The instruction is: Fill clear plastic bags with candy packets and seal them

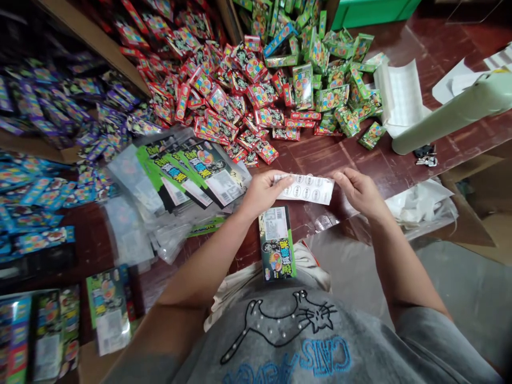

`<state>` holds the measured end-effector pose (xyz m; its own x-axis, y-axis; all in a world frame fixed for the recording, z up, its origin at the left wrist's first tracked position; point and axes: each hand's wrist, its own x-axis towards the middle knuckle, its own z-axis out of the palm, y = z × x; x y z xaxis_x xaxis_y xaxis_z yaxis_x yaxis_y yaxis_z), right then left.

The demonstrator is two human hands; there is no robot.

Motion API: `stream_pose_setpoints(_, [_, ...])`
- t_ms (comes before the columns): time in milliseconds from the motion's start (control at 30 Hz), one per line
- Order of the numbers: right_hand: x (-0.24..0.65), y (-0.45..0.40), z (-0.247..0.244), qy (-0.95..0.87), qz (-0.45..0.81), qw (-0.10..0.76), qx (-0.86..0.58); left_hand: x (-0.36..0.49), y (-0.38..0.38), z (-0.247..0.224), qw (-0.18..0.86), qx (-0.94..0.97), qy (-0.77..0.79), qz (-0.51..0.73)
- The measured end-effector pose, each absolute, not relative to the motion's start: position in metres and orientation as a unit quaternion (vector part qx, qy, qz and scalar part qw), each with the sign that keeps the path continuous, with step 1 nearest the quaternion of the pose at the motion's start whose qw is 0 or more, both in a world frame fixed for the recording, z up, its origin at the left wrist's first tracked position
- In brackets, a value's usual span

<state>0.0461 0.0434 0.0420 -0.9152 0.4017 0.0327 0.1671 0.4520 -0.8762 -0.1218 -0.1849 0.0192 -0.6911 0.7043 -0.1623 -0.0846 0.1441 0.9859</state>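
Note:
A white strip of round stickers is stretched between my two hands above the table edge. My left hand grips its left end, thumb on top. At its upper right corner, my right hand is closed in a pinch; whether a loose sticker is also between the fingertips cannot be made out. Just below the strip, a black and green candy pack with a white label lies near my body. Left of my left hand, flat printed plastic bags lie fanned out in a pile.
Heaps of small red boxes, green boxes, purple packets and blue packets cover the back and left. A pale green post stands at right, near keys. Backing paper fills a clear bag. Finished-looking packs sit lower left.

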Motion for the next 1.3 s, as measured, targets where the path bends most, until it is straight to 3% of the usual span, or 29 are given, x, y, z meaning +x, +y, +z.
stream_pose_setpoints(167, [0.047, 0.05, 0.047, -0.859, 0.474, 0.169, -0.089, -0.126, -0.183, 0.016, 0.333, 0.211, 0.683, 0.615])
stream_pose_setpoints(300, [0.044, 0.058, 0.043, -0.843, 0.487, 0.204, -0.105, -0.127, -0.182, 0.012, 0.33, 0.205, 0.682, 0.619])
stream_pose_setpoints(533, [0.033, 0.061, 0.046, -0.882, 0.455, 0.119, -0.004, -0.13, -0.184, 0.012, 0.342, 0.205, 0.676, 0.62])
stream_pose_setpoints(767, [0.029, 0.058, 0.048, -0.872, 0.445, 0.2, -0.038, -0.133, -0.186, 0.009, 0.352, 0.189, 0.675, 0.621])
stream_pose_setpoints(900, [0.02, 0.053, 0.039, -0.881, 0.451, 0.143, -0.02, -0.134, -0.176, 0.007, 0.36, 0.205, 0.675, 0.61])
stream_pose_setpoints(1000, [0.019, 0.05, 0.036, -0.87, 0.458, 0.177, -0.03, -0.137, -0.164, 0.005, 0.355, 0.207, 0.707, 0.576])
stream_pose_setpoints(1133, [0.03, 0.044, 0.042, -0.829, 0.502, 0.233, -0.077, -0.137, -0.166, 0.012, 0.264, 0.277, 0.779, 0.496])
stream_pose_setpoints(1233, [0.042, 0.033, 0.052, -0.811, 0.544, 0.196, -0.095, -0.119, -0.193, 0.024, 0.132, 0.377, 0.808, 0.434])
stream_pose_setpoints(1300, [0.046, 0.021, 0.058, -0.802, 0.571, 0.15, -0.091, -0.1, -0.218, 0.03, 0.101, 0.414, 0.825, 0.372])
